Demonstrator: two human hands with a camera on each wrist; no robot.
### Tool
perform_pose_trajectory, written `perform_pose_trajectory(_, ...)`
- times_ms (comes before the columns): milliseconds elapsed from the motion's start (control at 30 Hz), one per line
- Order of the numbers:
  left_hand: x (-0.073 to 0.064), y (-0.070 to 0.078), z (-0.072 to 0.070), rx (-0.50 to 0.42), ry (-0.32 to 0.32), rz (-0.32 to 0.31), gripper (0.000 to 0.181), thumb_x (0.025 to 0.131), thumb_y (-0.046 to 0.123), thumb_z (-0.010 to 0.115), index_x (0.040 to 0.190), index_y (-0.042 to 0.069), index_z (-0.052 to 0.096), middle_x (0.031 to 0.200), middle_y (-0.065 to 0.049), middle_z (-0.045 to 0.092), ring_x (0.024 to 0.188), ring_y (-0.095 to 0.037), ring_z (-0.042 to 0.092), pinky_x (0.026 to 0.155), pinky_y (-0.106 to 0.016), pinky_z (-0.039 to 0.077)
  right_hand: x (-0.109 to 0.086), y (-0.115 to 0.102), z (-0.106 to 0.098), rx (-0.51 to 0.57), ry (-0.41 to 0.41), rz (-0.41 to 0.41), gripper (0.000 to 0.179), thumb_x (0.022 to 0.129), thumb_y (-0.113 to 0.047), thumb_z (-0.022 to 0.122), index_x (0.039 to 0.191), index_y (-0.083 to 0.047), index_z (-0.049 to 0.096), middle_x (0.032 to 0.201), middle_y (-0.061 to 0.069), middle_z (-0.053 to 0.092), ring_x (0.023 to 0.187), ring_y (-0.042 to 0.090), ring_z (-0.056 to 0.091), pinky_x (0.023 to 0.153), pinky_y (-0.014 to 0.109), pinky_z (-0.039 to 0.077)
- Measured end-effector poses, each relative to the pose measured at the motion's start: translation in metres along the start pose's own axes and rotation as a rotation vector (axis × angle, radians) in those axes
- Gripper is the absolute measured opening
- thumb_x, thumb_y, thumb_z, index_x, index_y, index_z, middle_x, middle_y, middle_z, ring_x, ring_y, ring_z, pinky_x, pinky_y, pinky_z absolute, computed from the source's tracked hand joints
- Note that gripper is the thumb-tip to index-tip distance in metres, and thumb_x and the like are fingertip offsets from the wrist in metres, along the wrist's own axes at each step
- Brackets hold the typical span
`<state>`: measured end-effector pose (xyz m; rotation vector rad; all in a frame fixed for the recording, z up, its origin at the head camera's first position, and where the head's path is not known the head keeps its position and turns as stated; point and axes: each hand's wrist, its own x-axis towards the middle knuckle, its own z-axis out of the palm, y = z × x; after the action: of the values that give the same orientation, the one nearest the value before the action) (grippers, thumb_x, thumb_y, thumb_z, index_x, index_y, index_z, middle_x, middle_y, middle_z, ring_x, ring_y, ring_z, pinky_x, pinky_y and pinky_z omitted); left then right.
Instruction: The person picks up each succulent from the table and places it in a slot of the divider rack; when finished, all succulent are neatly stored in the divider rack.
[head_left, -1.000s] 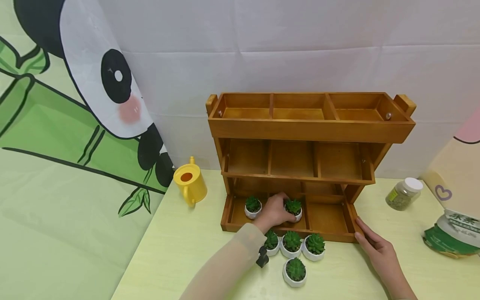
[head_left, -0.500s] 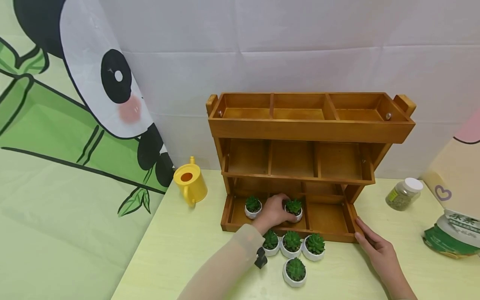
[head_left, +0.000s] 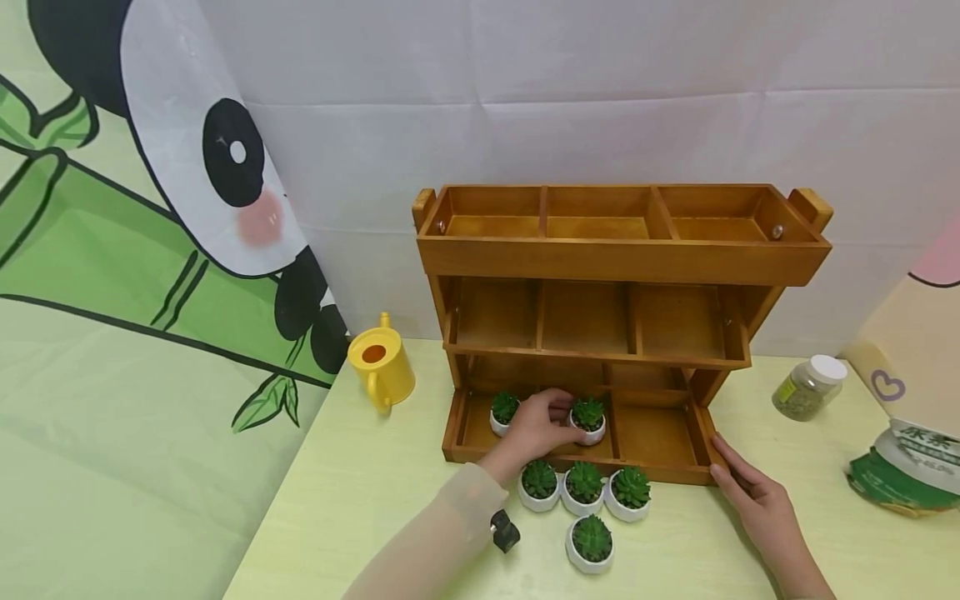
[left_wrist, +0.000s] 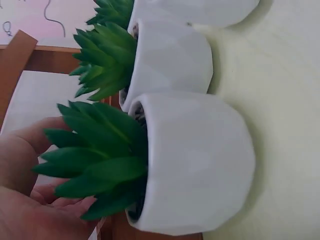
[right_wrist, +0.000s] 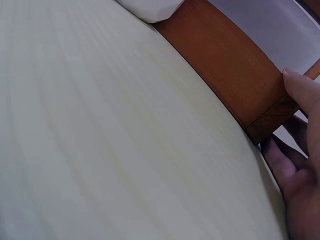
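A three-tier wooden shelf [head_left: 622, 260] with divided trays stands against the back wall. In its bottom tray, one potted succulent [head_left: 588, 419] sits in the middle compartment and another potted succulent [head_left: 504, 412] in the left one, partly behind my left hand [head_left: 536, 425]. That hand's thumb and forefinger are spread at the left side of the middle pot, no longer wrapped round it. My right hand [head_left: 761, 508] grips the tray's front right corner; in the right wrist view its thumb [right_wrist: 300, 87] lies on the corner's upper edge and the fingers are at the side.
Before the shelf, several potted succulents stand in a row, the right one [head_left: 629, 493] by the tray's front; a single potted succulent [head_left: 590, 543] is nearer. A yellow watering can [head_left: 381, 371] stands left; a lidded jar [head_left: 808, 388] and green-white bag [head_left: 907, 467] lie right.
My left hand has loosened from the middle pot and drawn slightly left, covering more of the left succulent. The middle pot stays in its compartment. My right hand has not moved.
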<state>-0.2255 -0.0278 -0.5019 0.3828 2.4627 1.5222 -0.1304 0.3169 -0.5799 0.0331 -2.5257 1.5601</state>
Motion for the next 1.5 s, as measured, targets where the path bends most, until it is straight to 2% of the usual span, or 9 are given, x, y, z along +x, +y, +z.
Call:
perform_pose_trajectory(300,-0.023,-0.006,-0.008,-0.101,0.005,0.03,0.053,0.091,0.017,0.084,0.137,0.0,0.062,0.132,-0.011,0.065,0.121,-0.028,0.064,0.103,-0.038,0.054,0.001,0.0,0.0,-0.002,0.006,-0.011,0.051,0.109,-0.025,0.06,0.157,-0.013,0.048,0.156,-0.003,0.048,0.128,-0.021,0.039,0.095,0.001,0.039)
perform_pose_trajectory(567,-0.044,-0.012,-0.013,-0.186,0.023,0.067,0.053,0.091,0.012,0.083,0.137,-0.004,0.06,0.133,-0.02,0.064,0.123,-0.033,0.063,0.105,-0.041,0.053,0.001,0.001,0.0,0.005,0.012,-0.02,0.051,0.108,-0.023,0.062,0.156,-0.013,0.049,0.156,0.003,0.048,0.128,-0.02,0.04,0.094,0.001,0.039)
perform_pose_trajectory(767,-0.059,-0.018,-0.014,-0.252,0.043,0.07,0.052,0.092,0.012,0.083,0.137,-0.002,0.061,0.133,-0.021,0.064,0.124,-0.034,0.062,0.108,-0.044,0.051,0.001,0.002,-0.001,-0.002,0.007,-0.015,0.051,0.109,-0.024,0.06,0.157,-0.013,0.048,0.157,-0.001,0.048,0.128,-0.021,0.039,0.094,0.001,0.039)
perform_pose_trajectory(1167,-0.092,-0.034,-0.023,-0.355,0.125,0.059,0.053,0.09,0.007,0.083,0.136,-0.008,0.06,0.132,-0.025,0.064,0.123,-0.036,0.063,0.105,-0.037,0.053,0.001,0.004,0.0,-0.007,0.008,-0.022,0.05,0.109,-0.025,0.06,0.157,-0.015,0.049,0.156,-0.003,0.049,0.128,-0.02,0.04,0.094,0.001,0.04)
perform_pose_trajectory(1367,-0.107,-0.047,-0.023,-0.351,0.184,0.07,0.048,0.089,0.007,0.084,0.13,-0.007,0.064,0.126,-0.021,0.068,0.117,-0.036,0.066,0.103,-0.037,0.054,0.001,0.005,0.0,-0.015,0.009,-0.017,0.051,0.109,-0.026,0.06,0.157,-0.016,0.049,0.156,-0.006,0.048,0.128,-0.021,0.039,0.094,0.001,0.039)
perform_pose_trajectory(1500,-0.114,-0.055,-0.02,-0.359,0.196,0.052,0.044,0.088,0.006,0.084,0.127,-0.005,0.067,0.125,-0.019,0.07,0.117,-0.036,0.066,0.103,-0.038,0.054,0.001,0.006,0.0,-0.016,0.014,-0.023,0.05,0.109,-0.026,0.06,0.157,-0.017,0.049,0.156,-0.005,0.049,0.128,-0.021,0.04,0.094,0.001,0.039)
